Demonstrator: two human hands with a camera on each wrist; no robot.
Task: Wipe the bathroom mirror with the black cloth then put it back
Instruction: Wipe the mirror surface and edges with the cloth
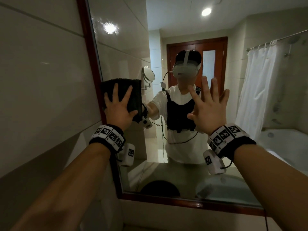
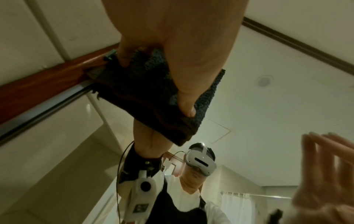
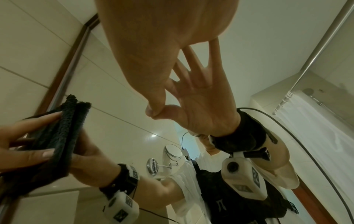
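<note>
The folded black cloth (image 1: 134, 90) lies flat against the bathroom mirror (image 1: 216, 39), close to its red-brown left frame (image 1: 90, 55). My left hand (image 1: 118, 105) presses the cloth onto the glass with spread, straight fingers. The left wrist view shows the cloth (image 2: 145, 94) under my left hand (image 2: 172, 45), its edge touching the frame. My right hand (image 1: 208, 105) rests flat on the glass further right, fingers spread and holding nothing. In the right wrist view my right hand (image 3: 153, 53) meets its own reflection, with the cloth (image 3: 63, 133) to the left.
A glossy tiled wall (image 1: 41, 72) runs along the left of the mirror. The bottom frame (image 1: 183, 202) crosses below my wrists. The glass reflects me, a wooden door, a round shaving mirror, a white shower curtain and a bathtub.
</note>
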